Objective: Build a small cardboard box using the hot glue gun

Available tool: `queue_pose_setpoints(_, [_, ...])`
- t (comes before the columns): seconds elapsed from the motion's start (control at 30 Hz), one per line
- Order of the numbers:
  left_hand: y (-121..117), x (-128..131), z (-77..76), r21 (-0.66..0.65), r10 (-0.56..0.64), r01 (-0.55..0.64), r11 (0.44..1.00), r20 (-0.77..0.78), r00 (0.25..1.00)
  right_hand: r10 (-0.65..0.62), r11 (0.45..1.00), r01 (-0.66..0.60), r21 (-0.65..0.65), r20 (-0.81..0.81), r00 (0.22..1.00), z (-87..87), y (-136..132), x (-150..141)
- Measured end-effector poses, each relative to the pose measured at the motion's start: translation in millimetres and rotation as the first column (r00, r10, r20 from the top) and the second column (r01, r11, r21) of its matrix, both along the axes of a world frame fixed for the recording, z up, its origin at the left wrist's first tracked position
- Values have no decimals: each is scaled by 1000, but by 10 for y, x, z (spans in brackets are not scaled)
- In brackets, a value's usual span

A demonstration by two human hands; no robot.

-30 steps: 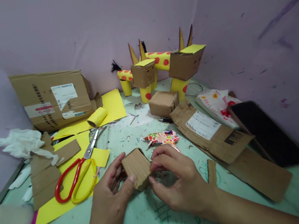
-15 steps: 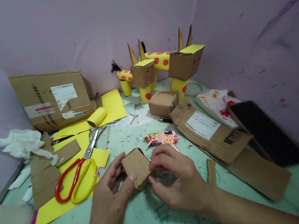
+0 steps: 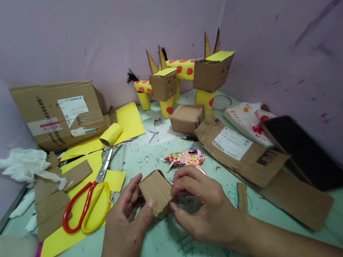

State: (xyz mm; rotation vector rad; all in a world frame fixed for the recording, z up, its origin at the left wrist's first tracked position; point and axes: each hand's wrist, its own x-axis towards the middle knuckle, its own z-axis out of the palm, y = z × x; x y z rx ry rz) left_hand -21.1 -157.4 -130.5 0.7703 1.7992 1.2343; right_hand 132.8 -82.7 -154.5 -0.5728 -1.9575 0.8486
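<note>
Between my hands is a small cardboard box (image 3: 156, 191), tilted a little, its top face turned up toward me. My left hand (image 3: 129, 220) grips its left side, thumb on the near edge of the top. At the right corner, my right hand (image 3: 200, 201) pinches the box's edge between thumb and fingers; the exact contact is partly hidden. Just beyond lies a glue gun with a flowery pattern (image 3: 187, 158). To the left, scissors with red and yellow handles (image 3: 93, 191) rest partly open on yellow paper (image 3: 58, 244).
Two cardboard animals (image 3: 165, 87) with yellow spotted bodies stand at the back, near a closed cardboard box (image 3: 187, 118). Flattened cardboard (image 3: 242, 152) and a dark phone-like slab (image 3: 306, 153) lie right. A large carton (image 3: 53, 116), yellow paper roll (image 3: 111, 134) and crumpled tissue (image 3: 30, 164) occupy the left.
</note>
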Motion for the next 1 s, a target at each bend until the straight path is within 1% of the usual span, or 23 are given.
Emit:
queue_pose_setpoints(0.13, [-4, 4, 16, -3, 3, -3, 1000, 14, 1000, 2, 1000, -2, -1, 3, 1000, -1, 0, -3])
queue_pose_setpoints(0.27, [-12, -13, 9, -6, -21, 21, 1000, 20, 1000, -2, 1000, 2, 7, 6, 1000, -2, 4, -4])
queue_pose_setpoints(0.5, [-14, -9, 5, -21, -13, 13, 1000, 23, 1000, 29, 999, -30, 30, 37, 999, 51, 29, 40])
queue_pose_setpoints(0.7, [39, 19, 32, -10, -1, 1, 1000, 6, 1000, 52, 998, -54, 39, 30, 998, -3, 67, 42])
queue_pose_setpoints(0.8, [45, 25, 26, 8, 1, -1, 1000, -2, 1000, 74, 997, -74, 19, 39, 997, -20, 77, 32])
queue_pose_setpoints(0.9, [35, 24, 2, 37, -21, 21, 999, -12, 1000, 94, 996, -94, -14, 61, 994, -43, 71, 27])
queue_pose_setpoints(0.97, [24, 19, -24, 61, -43, 44, 997, -11, 999, 112, 992, -107, -69, 76, 991, -79, 60, 22])
queue_pose_setpoints(1.0, [19, 15, -39, 74, -55, 56, 996, -10, 998, 124, 987, -115, -116, 75, 989, -103, 55, 18])
